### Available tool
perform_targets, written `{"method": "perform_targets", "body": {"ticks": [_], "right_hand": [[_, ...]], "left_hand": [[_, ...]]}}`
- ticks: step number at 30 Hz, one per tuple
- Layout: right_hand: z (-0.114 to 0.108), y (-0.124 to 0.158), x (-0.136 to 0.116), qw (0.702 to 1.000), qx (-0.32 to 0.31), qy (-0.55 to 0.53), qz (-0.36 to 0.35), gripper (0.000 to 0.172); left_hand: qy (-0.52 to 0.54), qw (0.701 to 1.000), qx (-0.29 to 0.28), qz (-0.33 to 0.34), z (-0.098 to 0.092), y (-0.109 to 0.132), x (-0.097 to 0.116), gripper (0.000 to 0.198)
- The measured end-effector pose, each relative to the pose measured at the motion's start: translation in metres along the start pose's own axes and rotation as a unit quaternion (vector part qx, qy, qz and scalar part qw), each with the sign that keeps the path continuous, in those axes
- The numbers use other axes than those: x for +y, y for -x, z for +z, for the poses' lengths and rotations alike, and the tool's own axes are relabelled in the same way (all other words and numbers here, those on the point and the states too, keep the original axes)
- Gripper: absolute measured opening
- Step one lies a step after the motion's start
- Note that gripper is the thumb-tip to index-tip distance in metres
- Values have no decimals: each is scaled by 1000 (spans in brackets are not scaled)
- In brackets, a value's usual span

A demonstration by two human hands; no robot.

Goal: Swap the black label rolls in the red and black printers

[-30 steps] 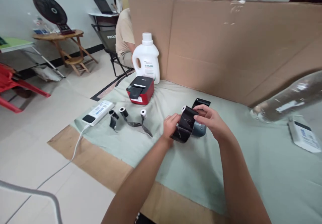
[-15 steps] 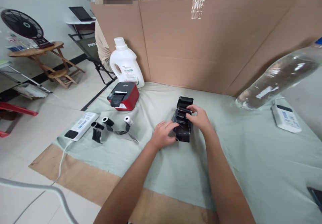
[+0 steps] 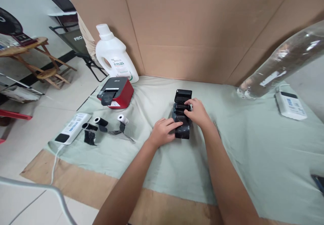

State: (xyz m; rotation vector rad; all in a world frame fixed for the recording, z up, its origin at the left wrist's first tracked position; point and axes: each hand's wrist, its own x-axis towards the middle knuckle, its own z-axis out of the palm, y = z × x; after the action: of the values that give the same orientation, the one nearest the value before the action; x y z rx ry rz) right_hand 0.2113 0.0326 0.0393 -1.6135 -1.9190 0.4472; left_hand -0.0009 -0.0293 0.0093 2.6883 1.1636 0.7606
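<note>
Black paper roll (image 3: 181,107) was sitting in the small dark printer (image 3: 173,111), lid (image 3: 183,96) flipped up, on the cloth-covered bench (image 3: 86,186) straight ahead of me. My right hand (image 3: 198,113) had its grip closed on the roll's right end, thumb and finger either side. Left hand (image 3: 164,130) had a finger laid on the loose strip (image 3: 182,131); couldn't tell whether that grip was holding anything. Off left I had a red-and-black printer (image 3: 126,95) and three small rolls (image 3: 100,121).
</note>
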Motion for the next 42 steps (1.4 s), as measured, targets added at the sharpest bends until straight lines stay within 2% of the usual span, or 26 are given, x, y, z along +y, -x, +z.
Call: {"method": "perform_targets", "body": {"ticks": [4, 10, 12, 14, 16, 17, 21, 27, 31, 37, 42], "right_hand": [[5, 2, 0, 1000, 2, 8, 6, 27], [9, 0, 1, 995, 93, -23, 29, 14], [8, -3, 1, 987, 146, -58, 34, 21], [7, -7, 1, 979, 164, -112, 40, 38], [6, -9, 1, 974, 144, -168, 45, 49], [4, -9, 1, 972, 133, -188, 47, 49], [-7, -5, -2, 973, 106, -202, 40, 34], [-27, 6, -17, 988, -21, -153, 30, 22], [-18, 6, -26, 993, -40, -97, 60, 32], [-5, 5, -33, 969, -137, -44, 199, 48], [-9, 4, -30, 964, -172, -63, 192, 47]], "left_hand": [[-7, 999, 29, 21, 3, 0, -2, 50], [-1, 992, 105, 76, 6, -1, -3, 47], [-3, 990, 113, 81, 5, -1, -2, 45], [-3, 988, 123, 88, 3, -1, -2, 43], [1, 987, 132, 96, 2, -1, -2, 42], [4, 986, 134, 99, 1, 0, -2, 42], [15, 986, 125, 107, -1, 1, -3, 43], [26, 985, 123, 122, -1, 2, -2, 40], [28, 987, 111, 117, 0, 2, -2, 40], [45, 990, 85, 104, 5, 5, -5, 42], [38, 991, 80, 97, 7, 5, -5, 40]]}}
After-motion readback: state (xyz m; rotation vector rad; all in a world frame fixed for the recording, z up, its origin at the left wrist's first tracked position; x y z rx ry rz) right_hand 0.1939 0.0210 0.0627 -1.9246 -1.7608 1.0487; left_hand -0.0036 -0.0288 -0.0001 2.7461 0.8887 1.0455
